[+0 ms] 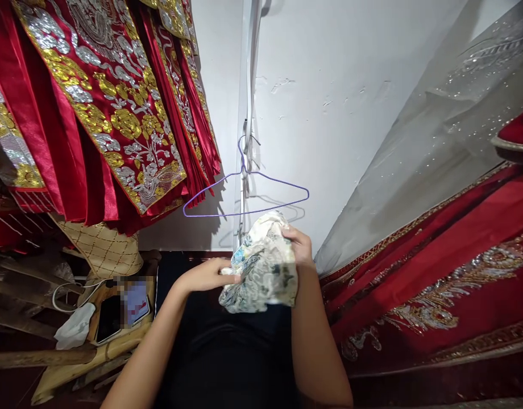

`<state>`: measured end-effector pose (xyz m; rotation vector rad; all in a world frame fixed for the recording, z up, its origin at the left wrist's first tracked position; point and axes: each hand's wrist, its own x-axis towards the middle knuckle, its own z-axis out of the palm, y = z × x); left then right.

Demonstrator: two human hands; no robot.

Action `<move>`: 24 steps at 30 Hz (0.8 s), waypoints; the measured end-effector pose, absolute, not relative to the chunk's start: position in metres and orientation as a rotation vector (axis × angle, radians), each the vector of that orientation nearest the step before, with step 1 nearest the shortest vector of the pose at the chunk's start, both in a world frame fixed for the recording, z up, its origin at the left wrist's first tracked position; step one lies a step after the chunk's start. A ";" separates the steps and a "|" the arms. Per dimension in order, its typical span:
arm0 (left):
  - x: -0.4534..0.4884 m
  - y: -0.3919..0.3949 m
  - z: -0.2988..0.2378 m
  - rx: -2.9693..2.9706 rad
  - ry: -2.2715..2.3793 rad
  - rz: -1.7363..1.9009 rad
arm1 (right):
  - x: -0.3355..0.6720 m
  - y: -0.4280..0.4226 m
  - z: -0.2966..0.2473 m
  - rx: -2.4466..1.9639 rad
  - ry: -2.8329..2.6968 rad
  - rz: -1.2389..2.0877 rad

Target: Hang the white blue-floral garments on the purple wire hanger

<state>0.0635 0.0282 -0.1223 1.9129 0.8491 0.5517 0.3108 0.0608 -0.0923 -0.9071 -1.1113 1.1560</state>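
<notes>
Between my two hands is a bunched piece of patterned cloth (265,267), cream with grey, green and blue markings. My left hand (208,274) grips its left edge, the thumb lying over the fabric and the fingers partly hidden behind it. At the upper right edge, my right hand (301,244) pinches the cloth, with most fingers out of sight behind. What kind of cloth item it is cannot be made out. Just above it a purple wire hanger (278,180) hangs with no garment on it, its lower bar close to the cloth's top.
Red embroidered garments (129,108) hang at the left. On the right are a sheer glittery fabric (398,170) and a red embroidered dress (436,272). A wooden chair (116,341) at lower left bears phones (131,304) and a white tissue (76,326). A metal rail (248,62) runs along the white wall.
</notes>
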 end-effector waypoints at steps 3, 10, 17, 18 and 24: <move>0.040 0.033 -0.127 1.987 1.060 0.534 | 0.332 0.066 -0.084 -0.853 -1.220 1.217; -0.009 0.034 -0.089 2.208 1.515 0.519 | 0.323 0.129 -0.081 -0.944 -1.568 0.774; -0.024 0.035 -0.077 2.122 1.778 0.441 | 0.292 0.141 -0.112 -0.963 -1.586 0.749; -0.027 0.036 -0.077 2.131 1.790 0.438 | 0.294 0.138 -0.112 -0.962 -1.579 0.724; -0.024 0.052 -0.056 2.450 1.614 0.834 | 0.312 0.122 -0.101 -1.001 -1.559 0.605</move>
